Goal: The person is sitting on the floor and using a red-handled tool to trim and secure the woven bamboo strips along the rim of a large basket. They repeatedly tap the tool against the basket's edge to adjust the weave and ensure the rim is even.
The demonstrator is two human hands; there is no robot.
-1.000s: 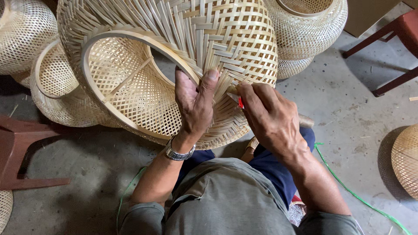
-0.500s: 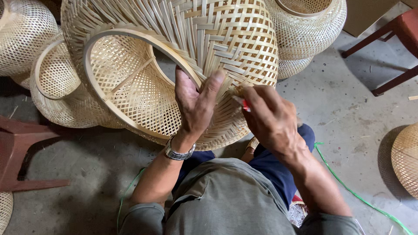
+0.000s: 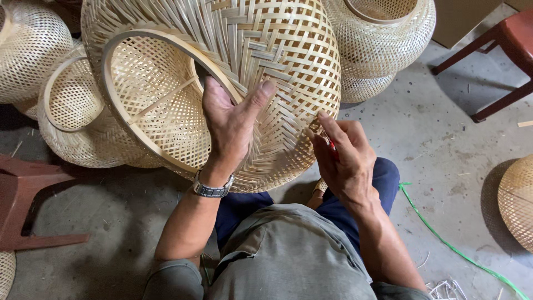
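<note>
your left hand grips the woven bamboo basket on your lap, its mouth facing left; your right hand fingers pinch a red tool against it, above concrete floor.

Basket: woven bamboo strips, pale, matt, with a smooth bent rim. Watch at seven o'clock: shiny metal. Floor, three o'clock: rough grey concrete.

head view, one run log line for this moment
left hand: grips rim of large woven bamboo basket | right hand: small red tool at weave
</note>
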